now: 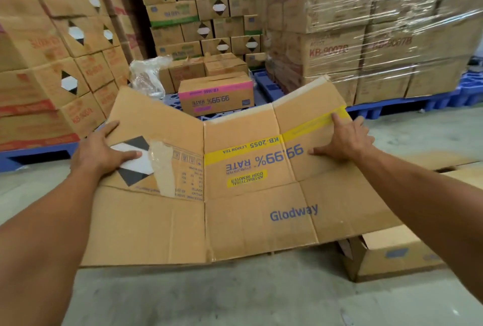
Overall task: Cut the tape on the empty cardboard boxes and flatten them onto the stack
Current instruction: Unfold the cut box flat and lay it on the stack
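A flattened cardboard box (251,210) with a yellow band and blue "Glodway" print spreads out in front of me, its two side panels bent slightly upward. My left hand (100,152) grips its left edge, thumb on top over the black-and-white diamond label. My right hand (347,139) holds the right panel near the yellow band, fingers spread on the surface. A strip of loose clear tape (162,169) hangs on the left panel. More flat cardboard (465,169) lies at the right, partly under my arm.
An open box (392,255) sits on the concrete floor at lower right. A pink-banded box (217,95) stands on a blue pallet (392,107) ahead. Tall box stacks rise at left, behind and, shrink-wrapped, at right. Crumpled plastic wrap (147,75) lies near the middle.
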`<state>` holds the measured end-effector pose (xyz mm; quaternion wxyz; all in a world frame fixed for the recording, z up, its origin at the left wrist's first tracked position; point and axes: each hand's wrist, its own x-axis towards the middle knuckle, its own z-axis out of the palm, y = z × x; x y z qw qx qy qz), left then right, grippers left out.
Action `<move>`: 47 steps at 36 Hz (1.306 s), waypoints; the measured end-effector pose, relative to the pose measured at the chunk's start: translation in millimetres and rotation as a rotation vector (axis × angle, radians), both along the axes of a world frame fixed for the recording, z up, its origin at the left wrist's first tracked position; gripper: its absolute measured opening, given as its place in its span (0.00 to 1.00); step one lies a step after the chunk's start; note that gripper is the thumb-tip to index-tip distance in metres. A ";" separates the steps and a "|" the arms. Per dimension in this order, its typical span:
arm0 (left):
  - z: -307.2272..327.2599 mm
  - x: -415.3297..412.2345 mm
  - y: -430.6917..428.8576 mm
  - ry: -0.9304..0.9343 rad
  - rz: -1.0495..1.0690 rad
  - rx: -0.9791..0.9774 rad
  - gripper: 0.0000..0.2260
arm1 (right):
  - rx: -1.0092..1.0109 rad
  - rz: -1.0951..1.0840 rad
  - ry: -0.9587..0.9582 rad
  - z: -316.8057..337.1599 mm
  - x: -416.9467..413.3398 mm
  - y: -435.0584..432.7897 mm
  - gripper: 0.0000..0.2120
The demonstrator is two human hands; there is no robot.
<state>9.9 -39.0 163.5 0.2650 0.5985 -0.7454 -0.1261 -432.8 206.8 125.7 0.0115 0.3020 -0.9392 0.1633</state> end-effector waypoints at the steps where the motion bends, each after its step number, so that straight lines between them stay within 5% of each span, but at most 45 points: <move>1: 5.8 -6.6 -5.2 0.015 0.003 -0.014 0.45 | -0.015 0.001 0.010 6.7 -8.8 -4.1 0.59; 14: 69.9 -131.8 -46.7 0.172 0.030 -0.157 0.46 | -0.158 0.060 0.017 73.9 -143.4 -54.6 0.60; 22: 52.4 -177.0 -72.6 0.157 0.040 -0.151 0.46 | -0.133 0.087 0.014 70.8 -192.5 -80.9 0.59; 47: -195.8 -273.3 -244.5 0.126 -0.020 0.308 0.42 | 0.218 0.021 -0.098 -133.9 -327.5 -227.7 0.59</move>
